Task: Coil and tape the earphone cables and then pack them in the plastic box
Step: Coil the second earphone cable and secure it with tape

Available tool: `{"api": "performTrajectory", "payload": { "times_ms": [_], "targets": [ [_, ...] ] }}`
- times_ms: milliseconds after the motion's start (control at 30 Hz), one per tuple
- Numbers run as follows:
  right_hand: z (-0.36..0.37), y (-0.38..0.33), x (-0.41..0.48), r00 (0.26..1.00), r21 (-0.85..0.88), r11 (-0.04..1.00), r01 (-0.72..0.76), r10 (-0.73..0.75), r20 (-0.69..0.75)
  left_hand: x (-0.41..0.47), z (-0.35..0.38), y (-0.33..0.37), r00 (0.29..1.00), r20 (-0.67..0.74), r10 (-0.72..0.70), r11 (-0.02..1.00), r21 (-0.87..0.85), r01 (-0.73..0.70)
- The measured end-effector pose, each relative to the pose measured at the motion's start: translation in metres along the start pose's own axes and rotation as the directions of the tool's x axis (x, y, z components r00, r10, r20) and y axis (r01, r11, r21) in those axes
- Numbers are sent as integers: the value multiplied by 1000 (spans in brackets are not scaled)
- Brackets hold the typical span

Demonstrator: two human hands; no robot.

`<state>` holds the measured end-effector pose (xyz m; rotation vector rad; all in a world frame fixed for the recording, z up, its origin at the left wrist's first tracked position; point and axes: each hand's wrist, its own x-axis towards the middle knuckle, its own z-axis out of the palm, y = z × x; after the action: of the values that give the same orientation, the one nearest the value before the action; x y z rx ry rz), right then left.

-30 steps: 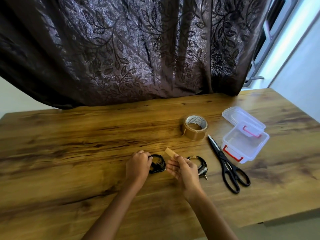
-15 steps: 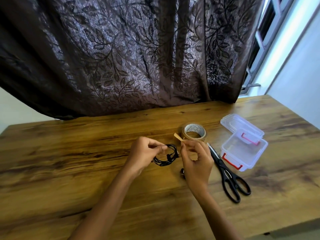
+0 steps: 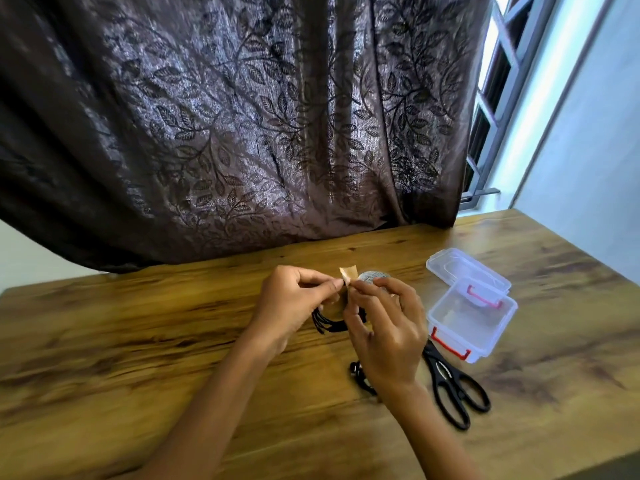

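Note:
My left hand [image 3: 292, 306] holds a coiled black earphone cable [image 3: 327, 323] lifted above the wooden table [image 3: 138, 341], its loops hanging below my fingers. My right hand [image 3: 384, 327] pinches a short strip of brown tape [image 3: 348, 273] that stands up between both hands' fingertips, right at the coil. A second black earphone coil [image 3: 360, 377] lies on the table under my right wrist, mostly hidden. The clear plastic box [image 3: 472, 322] with red latches sits open at the right, its lid [image 3: 465, 270] hinged behind it.
A brown tape roll [image 3: 372, 276] stands behind my right hand, mostly covered. Black scissors [image 3: 453, 388] lie in front of the box. A dark leaf-patterned curtain [image 3: 242, 116] hangs along the table's far edge, and a window is at the right.
Both hands rose from the table with the coil and the tape strip and came together. The tape strip now meets the coil between my fingertips.

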<state>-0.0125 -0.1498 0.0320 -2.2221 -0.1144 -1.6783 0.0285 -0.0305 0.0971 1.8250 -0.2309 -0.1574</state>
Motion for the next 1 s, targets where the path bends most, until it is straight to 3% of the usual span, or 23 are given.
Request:
{"api": "performTrajectory", "payload": {
  "times_ms": [267,433,533,600,667,1000],
  "targets": [
    [-9,3,4,994,27,999,-20,17,104,-5,5,9,999,11,36,999,-13,-36],
    [-21,9,11,956,149,988,-49,3,292,-9,2,11,999,40,33,998,-50,-31],
    [-30,7,18,911,295,935,-199,65,408,-11,-1,13,999,50,13,996,-87,-9],
    [-34,7,23,894,426,827,-367,187,408,-13,-1,15,998,65,13,993,-121,-5],
    [-35,9,28,887,477,763,-436,273,373,-15,-1,18,996,84,19,989,-145,-6],
    [-36,8,32,867,493,722,-486,327,376,-23,0,23,992,125,18,981,-192,6]
  ]
}}
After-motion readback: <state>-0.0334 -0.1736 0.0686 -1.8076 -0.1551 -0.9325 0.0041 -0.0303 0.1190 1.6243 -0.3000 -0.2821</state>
